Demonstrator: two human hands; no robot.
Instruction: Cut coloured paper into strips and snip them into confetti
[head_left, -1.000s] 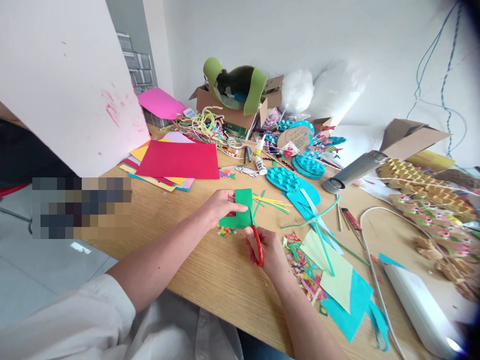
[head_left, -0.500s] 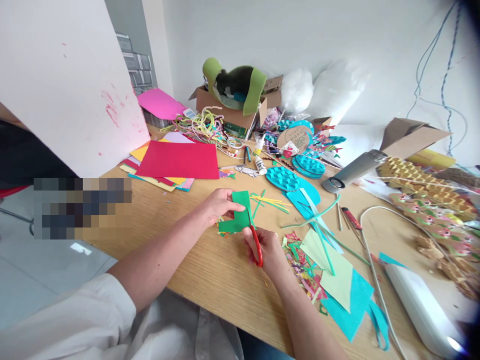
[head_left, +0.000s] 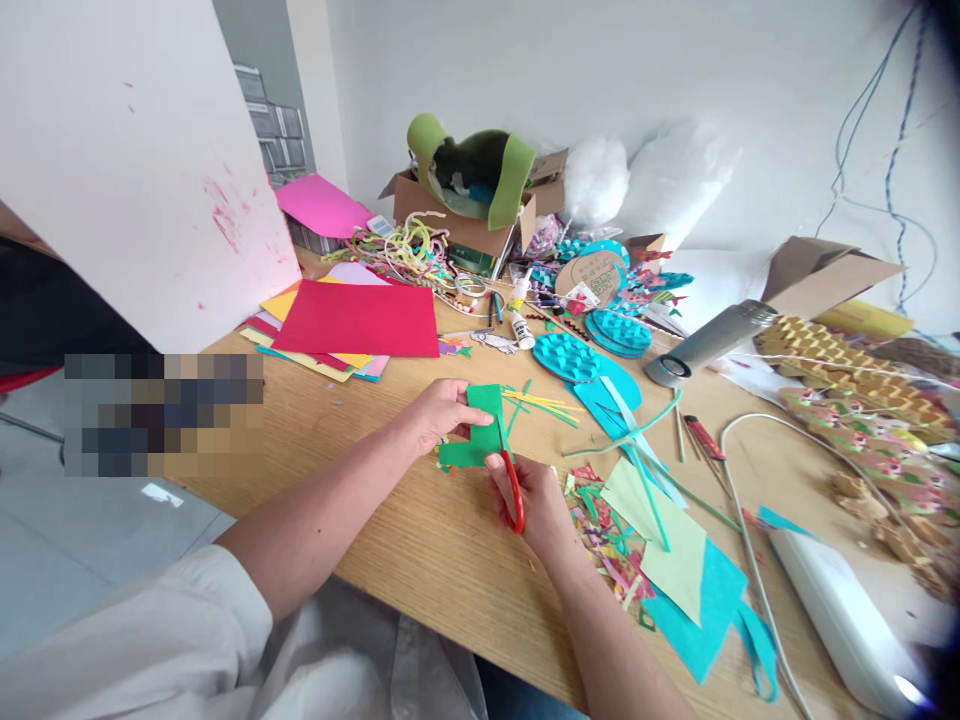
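Observation:
My left hand point(head_left: 448, 412) pinches a green piece of paper point(head_left: 484, 432) between thumb and fingers, above the wooden table. The paper has a notched shape, with a tab sticking out at its lower left. In my right hand point(head_left: 529, 492) is a pair of scissors with red handles point(head_left: 514, 495). Their blades lie along the right side of the green paper, and my right thumb is close to its lower edge. Thin green and yellow paper strips point(head_left: 544, 402) lie just behind the paper. Small colourful scraps are partly hidden beneath it.
A red sheet point(head_left: 356, 318) tops a stack of coloured paper at the left. Paper scraps point(head_left: 600, 535), a pale green sheet point(head_left: 664, 535) and a blue sheet point(head_left: 697, 610) lie at right. Beyond are a steel flask point(head_left: 709, 343), a utility knife point(head_left: 703, 437) and a white lamp-like device point(head_left: 840, 610).
The green paper and both hands have shifted very slightly to the right in the view. My grip on the paper and the scissors looks the same.

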